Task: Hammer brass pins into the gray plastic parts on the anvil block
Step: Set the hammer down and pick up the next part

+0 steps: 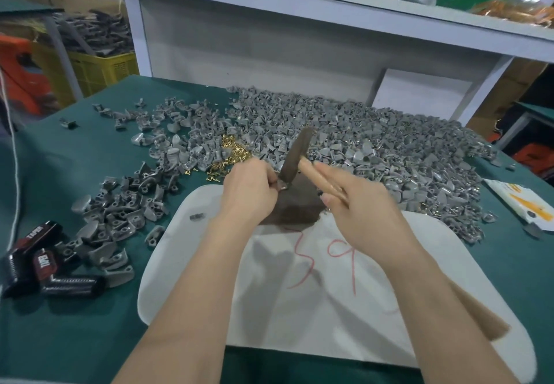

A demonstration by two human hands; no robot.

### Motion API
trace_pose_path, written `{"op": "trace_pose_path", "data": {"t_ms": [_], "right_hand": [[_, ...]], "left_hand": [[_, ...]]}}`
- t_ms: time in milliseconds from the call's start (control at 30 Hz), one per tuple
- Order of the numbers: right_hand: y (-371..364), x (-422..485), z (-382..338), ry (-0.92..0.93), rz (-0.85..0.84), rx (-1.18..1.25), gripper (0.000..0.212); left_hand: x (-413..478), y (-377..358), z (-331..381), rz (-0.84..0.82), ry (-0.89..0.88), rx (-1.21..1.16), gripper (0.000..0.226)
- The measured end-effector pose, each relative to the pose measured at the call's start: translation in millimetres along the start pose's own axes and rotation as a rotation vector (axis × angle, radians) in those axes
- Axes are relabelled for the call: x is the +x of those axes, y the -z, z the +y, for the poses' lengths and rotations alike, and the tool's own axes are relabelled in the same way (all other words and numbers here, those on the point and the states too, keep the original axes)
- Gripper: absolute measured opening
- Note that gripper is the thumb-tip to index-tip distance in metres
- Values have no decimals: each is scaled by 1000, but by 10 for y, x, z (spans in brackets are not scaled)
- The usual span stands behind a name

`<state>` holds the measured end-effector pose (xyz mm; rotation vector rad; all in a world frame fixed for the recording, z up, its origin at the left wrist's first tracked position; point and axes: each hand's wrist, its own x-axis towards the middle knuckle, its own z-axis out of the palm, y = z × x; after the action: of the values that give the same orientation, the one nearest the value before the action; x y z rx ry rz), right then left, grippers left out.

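Pad (329,308) sits on the counter (75,150) at the near edge, with the anvil block (295,207) on the pad's far end. Main plastic parts pile (374,144) is behind and right of the block, a smaller scatter (126,204) left of the pad, and brass pins (232,151) between the two. Packet (521,204) lies at the counter's right edge, and a shelf (299,0) runs above the back.

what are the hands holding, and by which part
The right hand grips the hammer by its wooden handle. The left hand pinches a small gray part on the anvil block; where on it is hidden.
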<state>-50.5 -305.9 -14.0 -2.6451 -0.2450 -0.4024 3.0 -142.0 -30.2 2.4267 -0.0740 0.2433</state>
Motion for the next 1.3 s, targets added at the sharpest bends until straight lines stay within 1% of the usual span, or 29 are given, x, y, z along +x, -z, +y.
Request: {"op": "trace_pose_path", "data": {"t_ms": [67, 133, 167, 200, 267, 333, 400, 433, 467, 500, 533, 567, 600, 667, 700, 733, 767, 800, 833, 867, 900, 933, 967, 1000, 1067, 1100, 1167, 1233, 1300], "right_hand": [[-12, 53, 31, -27, 109, 91, 52], [-71, 127, 93, -93, 226, 152, 50], [-111, 181, 134, -146, 232, 160, 49], [-153, 239, 185, -206, 199, 174, 48], [-226, 328, 262, -311, 65, 233, 42], [-290, 362, 313, -361, -44, 205, 36], [-337, 355, 342, -349, -92, 40, 34], [-348, 344, 335, -336, -76, -40, 34], [-340, 340, 326, -315, -26, -89, 34], [-313, 344, 304, -273, 61, -95, 35], [-271, 354, 255, -206, 164, -60, 37], [-234, 376, 190, -137, 223, 7, 38], [-209, 421, 115, -85, 208, 99, 37], [-224, 516, -50, -42, 21, 278, 26], [-240, 569, -100, -49, -30, 329, 18], [-246, 643, -124, -70, 0, 367, 14], [-240, 735, -119, -113, 90, 402, 15], [-215, 842, -86, -181, 208, 426, 20], [-177, 948, -49, -260, 310, 426, 31], [-141, 1048, -5, -349, 349, 387, 44], [-130, 1134, 19, -435, 305, 294, 57], [-159, 1198, 0, -472, 218, 176, 66], [-224, 1237, -54, -441, 131, 80, 69], [-328, 1265, -135, -350, 68, 30, 66], [-567, 1314, -375, -92, -46, 22, 47], [-689, 1341, -507, -7, -128, -2, 39], [-919, 1429, -741, 54, -298, -117, 35], [-1108, 1510, -908, 47, -444, -274, 34], [-1240, 1569, -969, 44, -509, -349, 31]], "left_hand": [[7, 3, -2, 0, 10, 4, 11], [14, -3, -1, -7, 5, 35, 11], [14, -5, 3, -7, -4, 43, 11], [14, -6, 8, -3, -12, 46, 12], [15, -11, 10, 3, -20, 51, 12], [24, -12, -6, 7, -22, 25, 10], [37, -10, -12, 18, -26, -29, 9], [37, -13, -10, 23, -29, -55, 9], [33, -18, -8, 31, -39, -85, 9], [27, -24, 2, 39, -46, -119, 9], [21, -31, 15, 49, -58, -159, 8], [14, -37, 35, 58, -69, -196, 7], [12, -44, 48, 65, -85, -231, 7], [14, -52, 68, 67, -113, -288, 13], [17, -53, 71, 75, -120, -314, 14], [21, -52, 72, 98, -121, -344, 15], [30, -47, 63, 136, -106, -370, 24], [45, -35, 44, 197, -76, -419, 35], [61, -9, 28, 269, -29, -486, 41], [76, 21, 17, 349, 24, -567, 41], [89, 56, -1, 424, 80, -654, 36], [103, 85, -21, 494, 135, -744, 30], [122, 107, -49, 551, 190, -841, 25], [135, 127, -73, 597, 248, -932, 23], [158, 155, -134, 673, 350, -1093, 21], [168, 159, -159, 700, 387, -1163, 21], [190, 156, -203, 732, 443, -1234, 20], [211, 144, -236, 752, 479, -1259, 21], [220, 131, -246, 757, 499, -1276, 20]]}}
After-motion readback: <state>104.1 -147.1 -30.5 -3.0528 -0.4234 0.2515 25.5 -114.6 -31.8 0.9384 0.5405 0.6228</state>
